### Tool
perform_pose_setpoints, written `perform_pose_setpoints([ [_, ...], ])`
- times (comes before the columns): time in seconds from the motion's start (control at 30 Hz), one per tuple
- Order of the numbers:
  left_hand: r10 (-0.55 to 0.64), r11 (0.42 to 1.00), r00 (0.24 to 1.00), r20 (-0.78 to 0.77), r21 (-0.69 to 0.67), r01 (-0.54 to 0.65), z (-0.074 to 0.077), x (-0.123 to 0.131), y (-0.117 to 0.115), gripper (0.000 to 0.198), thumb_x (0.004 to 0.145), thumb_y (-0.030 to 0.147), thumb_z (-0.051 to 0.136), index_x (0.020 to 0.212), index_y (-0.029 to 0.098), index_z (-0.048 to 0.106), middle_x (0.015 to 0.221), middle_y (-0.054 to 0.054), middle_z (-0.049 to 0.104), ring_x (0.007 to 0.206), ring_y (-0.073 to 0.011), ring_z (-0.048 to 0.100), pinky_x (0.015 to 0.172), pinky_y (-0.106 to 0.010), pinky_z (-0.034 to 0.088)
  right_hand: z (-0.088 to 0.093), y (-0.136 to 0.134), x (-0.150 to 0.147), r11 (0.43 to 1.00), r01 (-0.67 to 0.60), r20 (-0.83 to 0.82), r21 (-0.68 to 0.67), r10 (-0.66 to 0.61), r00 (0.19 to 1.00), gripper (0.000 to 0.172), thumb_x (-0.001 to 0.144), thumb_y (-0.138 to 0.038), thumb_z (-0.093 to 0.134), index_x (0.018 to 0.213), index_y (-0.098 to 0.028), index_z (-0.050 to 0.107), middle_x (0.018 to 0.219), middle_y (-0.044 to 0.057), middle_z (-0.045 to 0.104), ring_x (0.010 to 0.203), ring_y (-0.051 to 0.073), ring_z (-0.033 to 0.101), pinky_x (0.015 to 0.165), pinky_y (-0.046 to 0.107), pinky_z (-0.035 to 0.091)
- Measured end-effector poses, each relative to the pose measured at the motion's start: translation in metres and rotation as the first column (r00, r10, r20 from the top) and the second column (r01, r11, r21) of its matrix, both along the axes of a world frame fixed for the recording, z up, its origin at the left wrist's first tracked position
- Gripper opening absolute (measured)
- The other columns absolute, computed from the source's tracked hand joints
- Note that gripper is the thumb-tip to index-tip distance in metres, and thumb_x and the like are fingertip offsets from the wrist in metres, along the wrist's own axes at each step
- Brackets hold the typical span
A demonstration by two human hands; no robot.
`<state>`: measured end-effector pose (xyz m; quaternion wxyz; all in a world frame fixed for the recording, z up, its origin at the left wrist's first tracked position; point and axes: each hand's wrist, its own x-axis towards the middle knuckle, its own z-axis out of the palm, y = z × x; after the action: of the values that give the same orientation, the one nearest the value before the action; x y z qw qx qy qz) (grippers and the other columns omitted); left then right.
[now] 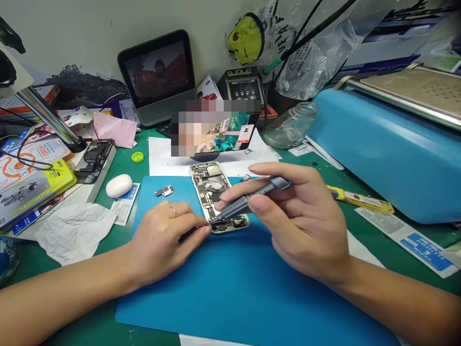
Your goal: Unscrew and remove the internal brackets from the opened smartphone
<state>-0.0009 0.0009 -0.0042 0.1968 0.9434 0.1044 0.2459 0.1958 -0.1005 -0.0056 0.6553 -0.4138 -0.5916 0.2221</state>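
An opened phone (pixel 212 185) with bare inner parts lies on the blue mat (pixel 223 293), tilted slightly in my view. My right hand (pixel 309 226) grips a dark grey screwdriver (pixel 236 206), its tip down at the phone's lower left corner. At that same corner, the thumb and forefinger of my left hand (pixel 158 240) are pinched together beside the tip. Whatever sits between those fingertips is too small to tell. A small metal-shielded circuit part (pixel 164 191) rests on the mat above my left hand.
Behind the phone stands a propped screen (pixel 223 137), partly blurred, near a smart display (pixel 156 72). A glass jar (pixel 291 126), yellow cutter (pixel 363 199) and large blue machine (pixel 389 149) are at right. White earbud case (pixel 118 186), crumpled tissue (pixel 74 230) and boxes crowd the left.
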Motion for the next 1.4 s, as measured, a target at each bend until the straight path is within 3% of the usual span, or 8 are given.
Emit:
perform_pose_setpoints([
  [0.27, 0.004, 1.0, 1.0, 0.027, -0.005, -0.004, 0.001, 0.001, 0.0, 0.016, 0.102, 0.024, 0.06, 0.095, 0.017, 0.072, 0.079, 0.001, 0.068, 0.069, -0.0105, 0.061, 0.067, -0.025, 0.043, 0.002, -0.004, 0.001, 0.998, 0.035, 0.105, -0.056, -0.029, 0.994, 0.059, 0.09, -0.008, 0.067, 0.139, -0.037, 0.052, 0.106, -0.001, 0.078, 0.092, 0.014, 0.078, 0.074, 0.023, 0.066],
  [0.8, 0.05, 0.996, 0.998, -0.031, -0.078, -0.052, 0.0, 0.0, -0.001, 0.017, 0.098, 0.03, 0.066, 0.103, 0.017, 0.074, 0.078, 0.001, 0.068, 0.072, -0.0126, 0.065, 0.069, -0.029, 0.044, 0.008, -0.005, 0.002, 0.985, 0.161, 0.099, -0.054, -0.156, 0.983, 0.053, 0.091, -0.011, 0.067, 0.134, -0.041, 0.06, 0.097, -0.001, 0.075, 0.088, 0.019, 0.078, 0.064, 0.028, 0.066],
  [0.87, 0.044, 0.998, 0.998, -0.053, -0.046, -0.046, 0.001, 0.0, -0.001, 0.021, 0.099, 0.032, 0.064, 0.106, 0.015, 0.074, 0.081, -0.001, 0.068, 0.073, -0.0145, 0.063, 0.07, -0.031, 0.045, 0.007, -0.005, 0.008, 0.985, 0.172, 0.121, -0.018, -0.169, 0.978, 0.057, 0.092, -0.01, 0.065, 0.137, -0.044, 0.059, 0.112, 0.0, 0.074, 0.09, 0.019, 0.078, 0.07, 0.031, 0.067],
  [0.93, 0.013, 1.0, 0.998, -0.062, 0.019, -0.011, 0.003, 0.001, -0.001, 0.022, 0.1, 0.03, 0.06, 0.107, 0.015, 0.074, 0.086, -0.004, 0.069, 0.075, -0.0166, 0.06, 0.074, -0.034, 0.046, 0.005, -0.004, 0.015, 0.982, 0.188, 0.179, 0.019, -0.188, 0.966, 0.063, 0.09, -0.01, 0.066, 0.14, -0.048, 0.056, 0.137, 0.0, 0.064, 0.093, 0.019, 0.077, 0.075, 0.034, 0.068],
  [1.0, -0.051, 0.994, 0.997, -0.064, 0.089, 0.057, 0.005, 0.002, -0.001, 0.023, 0.101, 0.028, 0.057, 0.11, 0.016, 0.074, 0.097, -0.007, 0.071, 0.085, -0.02, 0.059, 0.083, -0.038, 0.046, 0.003, -0.004, 0.023, 0.976, 0.21, 0.261, 0.059, -0.218, 0.94, 0.07, 0.087, -0.008, 0.069, 0.142, -0.049, 0.054, 0.148, -0.001, 0.055, 0.096, 0.019, 0.076, 0.075, 0.033, 0.068],
  [1.17, -0.162, 0.964, 0.969, -0.189, 0.181, 0.197, 0.007, 0.002, -0.003, 0.037, 0.104, 0.032, 0.053, 0.133, 0.011, 0.064, 0.134, -0.009, 0.066, 0.121, -0.0296, 0.054, 0.096, -0.045, 0.042, -0.002, -0.007, 0.032, 0.984, 0.174, 0.406, 0.033, -0.173, 0.897, 0.076, 0.084, -0.004, 0.071, 0.145, -0.047, 0.053, 0.128, -0.001, 0.066, 0.093, 0.016, 0.076, 0.075, 0.027, 0.067],
  [1.3, -0.158, 0.957, 0.952, -0.263, 0.199, 0.214, 0.006, 0.001, -0.004, 0.041, 0.106, 0.036, 0.048, 0.136, 0.011, 0.062, 0.142, -0.007, 0.062, 0.124, -0.0313, 0.051, 0.094, -0.046, 0.039, -0.002, -0.008, 0.031, 0.984, 0.175, 0.413, 0.011, -0.164, 0.896, 0.074, 0.085, -0.005, 0.07, 0.144, -0.046, 0.053, 0.129, -0.002, 0.067, 0.092, 0.015, 0.077, 0.077, 0.027, 0.067],
  [1.4, -0.156, 0.961, 0.946, -0.284, 0.177, 0.212, 0.006, 0.002, -0.004, 0.039, 0.106, 0.032, 0.047, 0.136, 0.012, 0.063, 0.144, -0.005, 0.062, 0.125, -0.0313, 0.051, 0.096, -0.047, 0.038, 0.001, -0.006, 0.03, 0.984, 0.179, 0.411, -0.004, -0.162, 0.897, 0.068, 0.084, -0.007, 0.073, 0.14, -0.042, 0.058, 0.117, -0.001, 0.073, 0.089, 0.016, 0.077, 0.073, 0.027, 0.068],
])
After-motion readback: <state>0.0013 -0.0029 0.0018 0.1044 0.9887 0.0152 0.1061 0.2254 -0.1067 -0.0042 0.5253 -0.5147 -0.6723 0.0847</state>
